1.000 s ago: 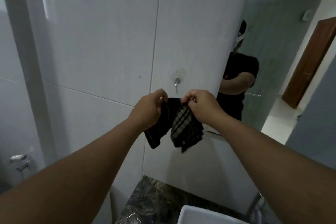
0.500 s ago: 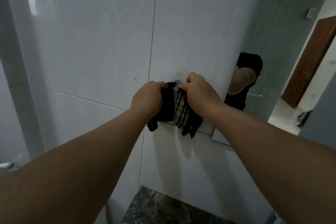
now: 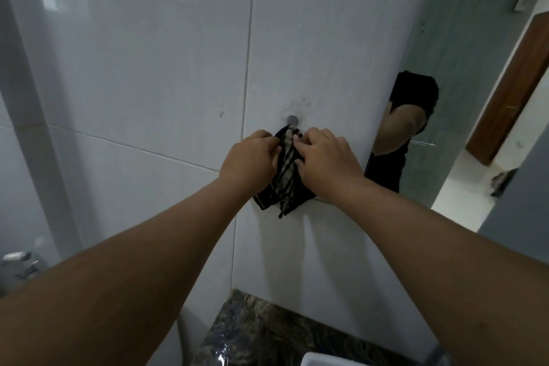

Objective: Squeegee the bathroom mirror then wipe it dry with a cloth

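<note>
At the bottom lay the dark stone surface (image 3: 267, 333) and a white basin's rim (image 3: 332, 361). Farther out, the left hand (image 3: 249, 163) and right hand (image 3: 323, 157) both pinched the striped cloth (image 3: 285, 175) against the tiled wall (image 3: 178, 68), its top just under a small hook (image 3: 292, 119), apparently to hang it there. The mirror (image 3: 463, 38) stood beyond, to the right.

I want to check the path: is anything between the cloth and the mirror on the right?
Nothing visible blocks it. Both hands, left hand and right hand, hold the cloth against the tiled wall below a hook. The mirror starts just right, with only bare tile between.
</note>
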